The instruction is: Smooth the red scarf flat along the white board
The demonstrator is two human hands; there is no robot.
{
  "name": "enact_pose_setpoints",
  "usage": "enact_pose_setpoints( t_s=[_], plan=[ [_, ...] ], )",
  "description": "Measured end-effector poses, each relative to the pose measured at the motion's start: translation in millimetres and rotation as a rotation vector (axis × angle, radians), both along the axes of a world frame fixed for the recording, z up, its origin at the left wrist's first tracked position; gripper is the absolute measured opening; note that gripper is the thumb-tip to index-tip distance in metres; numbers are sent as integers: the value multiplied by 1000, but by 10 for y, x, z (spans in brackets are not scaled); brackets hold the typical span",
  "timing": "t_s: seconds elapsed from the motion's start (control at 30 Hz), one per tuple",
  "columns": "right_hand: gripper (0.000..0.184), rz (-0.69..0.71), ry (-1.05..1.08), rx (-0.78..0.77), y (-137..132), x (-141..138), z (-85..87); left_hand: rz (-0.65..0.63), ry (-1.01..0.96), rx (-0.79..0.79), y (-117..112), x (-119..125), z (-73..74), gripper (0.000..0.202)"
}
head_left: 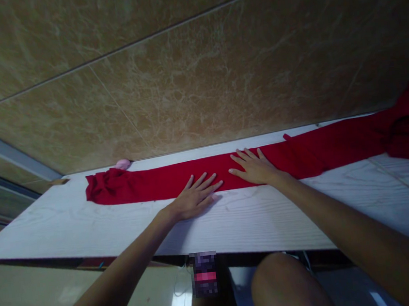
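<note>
A long strip of red cloth (pixel 160 182) lies along a white wood-grain tabletop (pixel 255 220). At its left end the fabric is bunched, and toward the right it spreads into a larger crumpled heap. My left hand (pixel 195 196) rests with spread fingers across the near edge of the strip, its palm partly over the bare tabletop. Flat on the cloth a little to the right is my right hand (pixel 251 166), fingers also apart. Neither hand grips anything. What lies under the palms is hidden.
A tan marbled tile wall (pixel 196 76) stands right behind the table. Against it, near the cloth's left end, sits a small pink object (pixel 122 164). A small brown block (pixel 59 181) is at the far left corner. Below the front edge are my knees (pixel 286 285) and the tiled floor (pixel 30 302).
</note>
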State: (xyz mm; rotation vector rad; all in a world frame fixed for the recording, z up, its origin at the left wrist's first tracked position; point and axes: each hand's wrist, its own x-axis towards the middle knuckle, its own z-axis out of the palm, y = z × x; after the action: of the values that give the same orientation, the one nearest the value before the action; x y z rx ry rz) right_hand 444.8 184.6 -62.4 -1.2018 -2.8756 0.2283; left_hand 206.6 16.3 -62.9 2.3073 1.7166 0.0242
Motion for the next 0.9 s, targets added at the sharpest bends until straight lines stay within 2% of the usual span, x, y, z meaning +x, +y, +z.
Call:
enact_pose_setpoints(
  t_s=[0.2,0.3,0.4,0.53,0.63,0.73,0.9],
  plan=[
    [85,-2,-2,17,-31,23,10,-57,-124,97,-276,-153,81,56],
    [85,-8,10,32,-49,35,50,66,-224,286,-332,-367,109,48],
    [82,40,59,66,-85,-62,154,165,-196,392,-202,-641,128,48],
    [79,167,96,52,-164,-424,271,365,-76,295,104,-927,182,63],
    [83,171,58,18,-203,-686,222,505,14,156,211,-1057,185,71],
    [86,150,35,-14,-204,-777,81,535,69,39,164,-1152,126,74],
    [93,160,4,-7,-195,-719,-53,519,95,14,42,-1222,53,77]
  ],
)
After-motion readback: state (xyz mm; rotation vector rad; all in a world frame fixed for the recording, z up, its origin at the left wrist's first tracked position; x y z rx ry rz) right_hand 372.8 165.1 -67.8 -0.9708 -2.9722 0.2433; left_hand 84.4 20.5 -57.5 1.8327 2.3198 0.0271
